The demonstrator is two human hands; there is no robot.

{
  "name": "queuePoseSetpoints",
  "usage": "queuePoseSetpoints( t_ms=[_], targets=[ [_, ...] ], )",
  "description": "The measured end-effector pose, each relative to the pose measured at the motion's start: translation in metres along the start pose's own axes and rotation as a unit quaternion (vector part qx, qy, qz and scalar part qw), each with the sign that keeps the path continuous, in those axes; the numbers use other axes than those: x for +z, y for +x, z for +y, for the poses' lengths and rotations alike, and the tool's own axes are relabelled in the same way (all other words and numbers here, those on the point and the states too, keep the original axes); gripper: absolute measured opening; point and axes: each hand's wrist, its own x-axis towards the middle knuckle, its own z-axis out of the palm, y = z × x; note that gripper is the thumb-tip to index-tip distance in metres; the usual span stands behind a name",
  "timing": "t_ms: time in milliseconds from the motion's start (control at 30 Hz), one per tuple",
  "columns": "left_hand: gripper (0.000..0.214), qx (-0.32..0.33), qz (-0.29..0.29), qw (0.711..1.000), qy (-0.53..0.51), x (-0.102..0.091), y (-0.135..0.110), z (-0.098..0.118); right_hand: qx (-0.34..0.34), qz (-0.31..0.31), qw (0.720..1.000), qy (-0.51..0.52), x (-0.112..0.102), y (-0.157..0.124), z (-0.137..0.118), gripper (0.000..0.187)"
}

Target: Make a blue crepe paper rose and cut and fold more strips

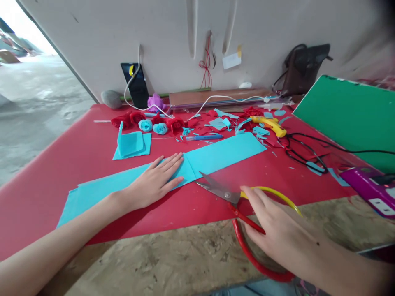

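A long strip of light-blue felt [216,158] lies across the red sheet [61,164] on the table. My left hand [157,181] rests flat on the strip, fingers stretched out together, pressing it down near a cut. My right hand [277,230] is over a pair of scissors [237,209] with a yellow and a red handle; its fingers reach into the handles. The blades point left and are parted, their tips at the strip's near edge.
Smaller blue felt squares [132,144] lie behind the strip. Red and blue felt roses [152,122] and scraps sit further back, with a blue pen [203,137], a yellow glue gun [270,124] and its black cable. A green board [348,115] leans at right, a purple device [370,189] below it.
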Motion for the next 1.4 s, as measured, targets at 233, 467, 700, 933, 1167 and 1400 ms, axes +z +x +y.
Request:
queuePoseSetpoints(
  t_ms=[233,467,700,933,1167,1400],
  targets=[
    [0.065,-0.005,-0.002,1.0,0.004,-0.002,0.0,0.003,-0.012,0.01,1.0,-0.023,-0.001,-0.006,-0.006,0.042],
    [0.065,-0.007,-0.004,1.0,0.0,-0.001,0.001,0.002,-0.011,0.005,1.0,-0.018,-0.004,-0.006,-0.006,0.041],
    [0.069,-0.01,-0.007,1.0,-0.002,-0.002,0.001,0.004,-0.001,0.024,0.999,-0.03,0.004,-0.003,-0.008,0.042],
    [0.065,-0.003,0.0,1.0,-0.002,0.0,0.0,0.002,0.0,0.009,0.999,-0.039,0.001,-0.005,-0.008,0.042],
    [0.064,-0.006,-0.003,1.0,0.001,-0.001,-0.001,0.002,0.001,0.013,0.999,-0.031,-0.004,-0.004,-0.009,0.041],
    [0.061,-0.005,-0.001,1.0,0.011,0.003,0.001,-0.001,0.003,-0.008,1.0,-0.012,-0.003,-0.006,-0.01,0.042]
  ],
)
